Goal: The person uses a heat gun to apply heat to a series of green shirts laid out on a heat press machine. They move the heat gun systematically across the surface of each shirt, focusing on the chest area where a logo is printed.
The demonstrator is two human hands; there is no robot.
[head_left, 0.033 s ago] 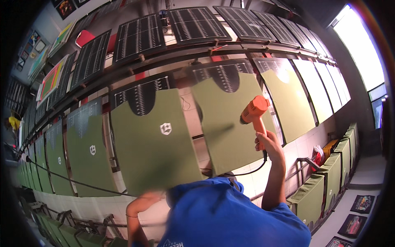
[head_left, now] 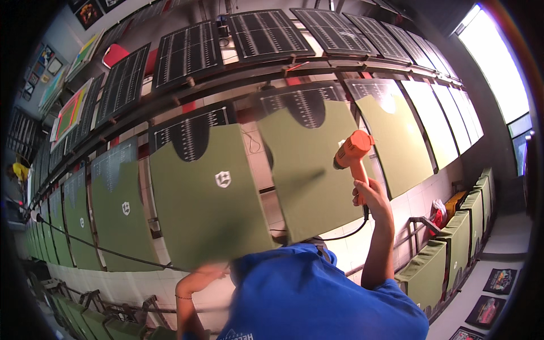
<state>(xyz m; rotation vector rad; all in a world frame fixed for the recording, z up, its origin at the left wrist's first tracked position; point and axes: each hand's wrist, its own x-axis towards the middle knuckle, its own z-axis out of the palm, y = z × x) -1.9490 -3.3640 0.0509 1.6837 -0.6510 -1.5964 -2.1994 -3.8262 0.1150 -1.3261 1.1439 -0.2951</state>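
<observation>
My right hand [head_left: 371, 194] is wrapped round the handle of an orange heat gun [head_left: 356, 146], held up over a green shirt piece [head_left: 306, 192] stretched on a dark board. Its dark nozzle points left, and a shadow falls on the cloth there. A bit of a white emblem [head_left: 341, 143] shows beside the gun. From the handle a black cord [head_left: 357, 231] loops down toward my waist. My left hand [head_left: 208, 274] is low, by the near edge of another green shirt piece [head_left: 209, 204] with a white shield emblem [head_left: 222, 179]. Its fingers are blurred and partly hidden.
More green pieces lie on boards along the row, left [head_left: 123, 226] and right [head_left: 396, 153]. Beyond a dark rail stand bare gridded boards [head_left: 266, 34]. A long black cable [head_left: 102, 247] crosses the left side. Behind me on the right is another row of green-covered boards [head_left: 425, 266].
The shirt pieces sit slightly further left in view. The heat gun has shifted a little right over the cloth, and part of the white emblem now shows beside it.
</observation>
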